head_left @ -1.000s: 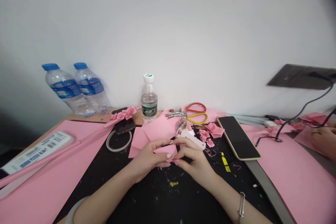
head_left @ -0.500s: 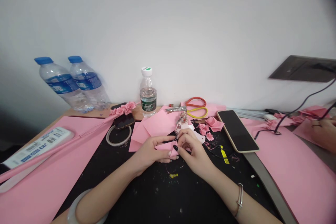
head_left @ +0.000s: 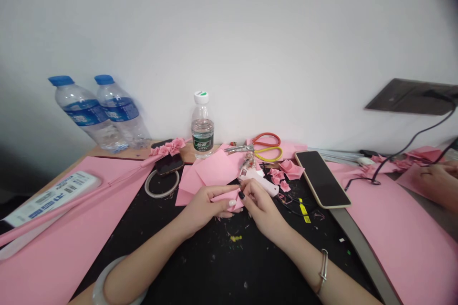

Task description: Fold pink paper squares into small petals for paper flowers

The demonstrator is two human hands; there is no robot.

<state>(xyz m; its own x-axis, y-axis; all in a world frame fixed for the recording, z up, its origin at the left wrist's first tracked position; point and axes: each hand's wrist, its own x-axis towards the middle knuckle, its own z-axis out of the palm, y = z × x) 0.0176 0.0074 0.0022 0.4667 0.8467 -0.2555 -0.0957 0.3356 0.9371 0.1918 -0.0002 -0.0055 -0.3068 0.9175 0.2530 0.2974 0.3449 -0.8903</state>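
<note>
Both of my hands meet over the black mat (head_left: 222, 267) at the table's middle, pinching a small folded piece of pink paper (head_left: 232, 196). My left hand (head_left: 203, 206) grips its left side with thumb and fingers closed. My right hand (head_left: 259, 205) pinches its right edge with fingers curled. Just beyond them lie loose pink paper sheets (head_left: 214, 171) and a white glue gun (head_left: 259, 182). Small folded pink petals (head_left: 286, 170) sit to the right of it.
Two large water bottles (head_left: 100, 112) and a small bottle (head_left: 202, 126) stand by the wall. Scissors (head_left: 259, 149), a phone (head_left: 320, 178), a tape ring (head_left: 161, 183) and large pink sheets (head_left: 64, 243) surround the mat. Another person's hand (head_left: 434, 183) rests at far right.
My hands have shifted slightly away from me with the pink piece and drawn closer together; my fingers have re-pinched its edges. The other person's hand moved a little.
</note>
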